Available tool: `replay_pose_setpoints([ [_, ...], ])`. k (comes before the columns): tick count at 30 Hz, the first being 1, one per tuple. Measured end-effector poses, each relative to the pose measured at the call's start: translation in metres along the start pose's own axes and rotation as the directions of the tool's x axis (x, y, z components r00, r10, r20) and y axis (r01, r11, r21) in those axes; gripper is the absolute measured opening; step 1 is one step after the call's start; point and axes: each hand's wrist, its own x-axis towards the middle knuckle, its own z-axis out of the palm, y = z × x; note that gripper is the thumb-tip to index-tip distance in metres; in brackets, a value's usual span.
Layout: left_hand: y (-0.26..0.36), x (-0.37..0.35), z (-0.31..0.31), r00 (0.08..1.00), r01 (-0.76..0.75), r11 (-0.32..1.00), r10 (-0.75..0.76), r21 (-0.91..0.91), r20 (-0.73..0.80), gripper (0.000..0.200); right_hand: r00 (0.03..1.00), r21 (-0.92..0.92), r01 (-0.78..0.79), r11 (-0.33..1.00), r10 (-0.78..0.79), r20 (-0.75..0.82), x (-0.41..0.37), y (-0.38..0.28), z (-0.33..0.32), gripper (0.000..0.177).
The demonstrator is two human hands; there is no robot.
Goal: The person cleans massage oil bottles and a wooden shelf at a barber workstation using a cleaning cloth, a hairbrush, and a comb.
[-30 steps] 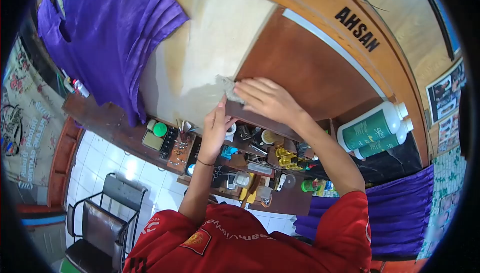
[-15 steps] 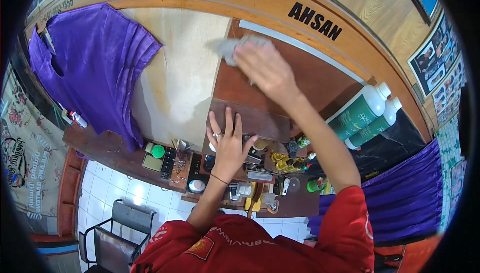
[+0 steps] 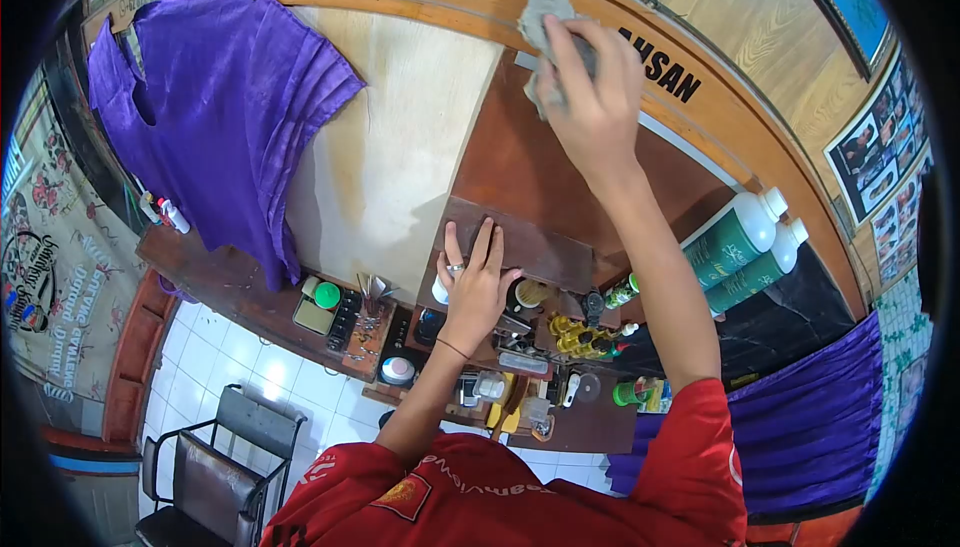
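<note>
A crumpled grey cloth [image 3: 547, 7] is gripped in my right hand [image 3: 595, 97], raised up at the orange-brown wooden beam [image 3: 450, 9] beside the black lettering. Part of the cloth hangs below the fingers. Beneath that arm is a reddish-brown wooden panel [image 3: 600, 162]. My left hand [image 3: 475, 282], with a ring on one finger, rests its stretched fingers on the brown ledge [image 3: 530, 245] at the panel's lower edge. Just under this hand are bottles and small items, partly hidden by the wrist.
Two large green-and-white bottles [image 3: 735, 242] stand to the right. A purple cape [image 3: 215, 117] hangs at left over a pale board [image 3: 400, 117]. Small yellow bottles [image 3: 580, 337], a green-lidded container [image 3: 326, 295] and tools crowd the lower counter. A black chair [image 3: 220, 467] is at lower left.
My right hand has moved up with the cloth, from the brown panel's top left corner to the beam. The left hand stays on the ledge, its fingers closer together. The view has shifted slightly.
</note>
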Motion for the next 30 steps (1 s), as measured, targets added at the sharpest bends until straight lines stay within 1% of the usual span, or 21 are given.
replay_pose_setpoints([
  [1,0.000,0.000,0.000,1.000,-0.004,1.000,0.004,-0.010,-0.002,0.061,0.999,-0.039,0.008,0.999,-0.007,0.031,-0.006,0.004,0.011,0.052],
  [2,-0.001,0.000,-0.001,1.000,-0.011,1.000,0.011,-0.019,-0.005,0.061,0.997,-0.117,0.056,0.992,-0.049,0.056,-0.016,0.000,0.016,0.044],
  [5,-0.004,0.001,0.003,1.000,-0.003,1.000,0.004,-0.003,0.018,0.061,0.990,0.123,0.071,0.990,-0.085,0.111,-0.059,-0.016,0.026,0.034],
  [7,-0.006,0.000,0.005,1.000,-0.017,1.000,0.017,-0.005,0.014,0.060,0.955,0.335,0.045,0.941,-0.139,0.261,-0.091,-0.035,0.020,0.031],
  [9,-0.006,-0.001,0.005,1.000,-0.019,1.000,0.020,-0.014,0.007,0.060,0.867,0.527,-0.003,0.850,-0.261,0.425,-0.131,-0.049,0.016,0.025],
  [10,-0.007,0.000,0.003,0.999,-0.019,1.000,0.019,-0.013,0.046,0.059,0.816,0.576,-0.028,0.817,-0.315,0.485,-0.134,-0.055,0.009,0.022],
  [11,-0.007,-0.001,0.001,0.999,-0.026,1.000,0.026,-0.008,0.046,0.059,0.820,0.572,-0.027,0.819,-0.309,0.481,-0.134,-0.053,0.006,0.022],
  [13,-0.006,0.000,0.000,0.996,0.001,1.000,-0.001,0.000,0.088,0.057,0.706,0.592,-0.184,0.784,-0.314,0.635,-0.124,-0.046,-0.002,0.022],
  [14,-0.007,0.000,0.002,0.999,-0.024,1.000,0.024,0.000,0.042,0.057,0.790,0.603,-0.125,0.788,-0.289,0.541,-0.104,-0.039,-0.006,0.025],
  [15,-0.008,-0.001,0.004,0.999,-0.048,0.999,0.048,-0.001,-0.001,0.056,0.892,0.512,-0.014,0.859,-0.221,0.394,-0.080,-0.032,-0.014,0.035],
  [16,-0.007,-0.001,0.005,0.999,-0.041,0.999,0.041,-0.010,-0.020,0.055,0.941,0.389,0.054,0.919,-0.178,0.289,-0.051,-0.021,-0.025,0.045],
  [18,-0.005,-0.001,0.005,0.999,-0.040,0.999,0.040,0.004,-0.035,0.055,0.992,0.246,-0.020,0.969,-0.010,0.124,-0.014,-0.002,-0.039,0.052],
  [19,-0.005,-0.001,0.005,0.998,-0.042,0.999,0.043,0.014,-0.055,0.055,0.993,0.187,-0.015,0.982,-0.008,0.120,-0.008,0.010,-0.036,0.052],
  [21,-0.002,-0.005,0.005,0.997,-0.050,0.998,0.052,0.029,-0.060,0.056,0.973,0.104,0.071,0.992,-0.092,0.212,-0.028,0.025,-0.020,0.047],
  [22,0.000,-0.007,0.006,0.992,-0.028,0.999,0.023,-0.033,-0.127,0.057,0.963,0.107,0.134,0.985,-0.155,0.218,-0.044,0.022,-0.018,0.041],
  [23,0.002,-0.007,0.006,0.981,-0.010,0.995,-0.009,-0.097,-0.196,0.058,0.959,0.124,0.110,0.986,-0.138,0.246,-0.059,0.015,-0.018,0.040],
  [24,0.004,-0.005,0.005,0.980,-0.012,0.995,-0.008,-0.101,-0.199,0.058,0.953,0.142,0.093,0.985,-0.129,0.273,-0.071,0.008,-0.018,0.038],
  [26,0.006,-0.011,0.002,0.950,0.124,0.991,-0.136,-0.058,-0.282,0.060,0.918,0.293,0.029,0.956,-0.141,0.370,-0.101,-0.007,-0.023,0.035],
  [28,-0.003,-0.014,0.004,0.947,0.113,0.991,-0.127,-0.066,-0.295,0.059,0.846,0.456,-0.005,0.890,-0.240,0.477,-0.141,-0.017,-0.026,0.033],
  [29,-0.008,-0.015,0.002,0.959,0.091,0.996,-0.094,-0.021,-0.269,0.059,0.795,0.548,-0.032,0.836,-0.311,0.521,-0.161,-0.020,-0.027,0.032],
  [30,-0.012,-0.014,0.001,0.968,0.068,0.997,-0.061,0.022,-0.244,0.059,0.779,0.546,-0.067,0.835,-0.298,0.552,-0.175,-0.027,-0.029,0.031],
])
